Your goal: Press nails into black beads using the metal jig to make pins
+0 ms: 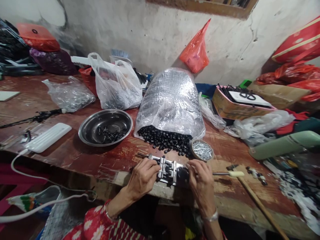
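My left hand [142, 178] and my right hand [201, 181] grip a small metal jig [166, 170] at the front edge of the wooden workbench [75, 166]. A black piece sits in the jig's right end, partly hidden by my right hand. Just beyond my hands, black beads [165, 140] spill from a large clear plastic bag [170, 103]. A small round tin of nails [202, 150] stands near my right hand. A tool with a cream handle [236, 173] lies by my right hand, its shaft running beneath my fingers.
A steel bowl [105, 127] holds a few black pieces. A hammer [260, 206] lies at the right, its handle past the bench edge. Plastic bags [116, 83] and a white plastic block [47, 137] with a cable stand left; a cardboard box [240, 101] holds scissors.
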Action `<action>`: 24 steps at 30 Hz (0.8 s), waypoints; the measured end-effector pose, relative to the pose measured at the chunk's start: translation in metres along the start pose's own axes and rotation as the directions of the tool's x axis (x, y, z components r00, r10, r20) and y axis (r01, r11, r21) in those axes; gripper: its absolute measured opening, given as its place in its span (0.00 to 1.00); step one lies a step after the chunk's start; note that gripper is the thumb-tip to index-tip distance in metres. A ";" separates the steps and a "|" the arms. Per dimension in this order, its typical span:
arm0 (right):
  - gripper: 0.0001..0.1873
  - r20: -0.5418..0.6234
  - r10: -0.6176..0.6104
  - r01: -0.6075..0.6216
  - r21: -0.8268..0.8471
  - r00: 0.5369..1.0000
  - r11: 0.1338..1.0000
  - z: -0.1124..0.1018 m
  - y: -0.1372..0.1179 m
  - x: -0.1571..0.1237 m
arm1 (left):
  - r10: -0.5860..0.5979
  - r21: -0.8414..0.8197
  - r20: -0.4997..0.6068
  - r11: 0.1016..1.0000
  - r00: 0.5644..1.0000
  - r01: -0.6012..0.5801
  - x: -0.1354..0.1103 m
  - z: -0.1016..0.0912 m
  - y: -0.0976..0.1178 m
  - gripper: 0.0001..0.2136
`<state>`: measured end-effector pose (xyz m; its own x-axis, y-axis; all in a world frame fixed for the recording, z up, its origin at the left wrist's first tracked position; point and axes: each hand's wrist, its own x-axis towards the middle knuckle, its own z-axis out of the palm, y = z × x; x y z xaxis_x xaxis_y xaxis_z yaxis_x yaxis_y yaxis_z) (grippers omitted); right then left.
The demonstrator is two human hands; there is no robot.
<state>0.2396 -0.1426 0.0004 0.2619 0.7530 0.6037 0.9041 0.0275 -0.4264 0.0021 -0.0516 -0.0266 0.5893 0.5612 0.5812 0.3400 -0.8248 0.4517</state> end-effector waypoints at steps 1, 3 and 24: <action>0.10 -0.021 0.001 -0.002 -0.063 1.000 0.998 -0.007 0.010 -0.002 | -0.009 -0.010 -0.008 1.000 1.000 0.009 0.001 -0.001 -0.001 0.12; 0.14 -0.044 -0.002 -0.009 -0.231 0.999 0.973 -0.020 0.032 -0.007 | -0.026 -0.022 -0.011 0.999 1.000 0.026 0.002 -0.002 -0.003 0.10; 0.21 0.118 -0.045 0.113 -0.666 0.992 0.737 -0.063 0.034 -0.127 | -0.092 0.016 -0.085 0.996 0.992 0.093 0.003 -0.021 -0.026 0.08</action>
<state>0.2584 -0.2792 -0.0483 0.1793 0.8235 0.5383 0.9209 -0.3330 0.2027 -0.0202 -0.0276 -0.0226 0.4914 0.6382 0.5926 0.4052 -0.7699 0.4931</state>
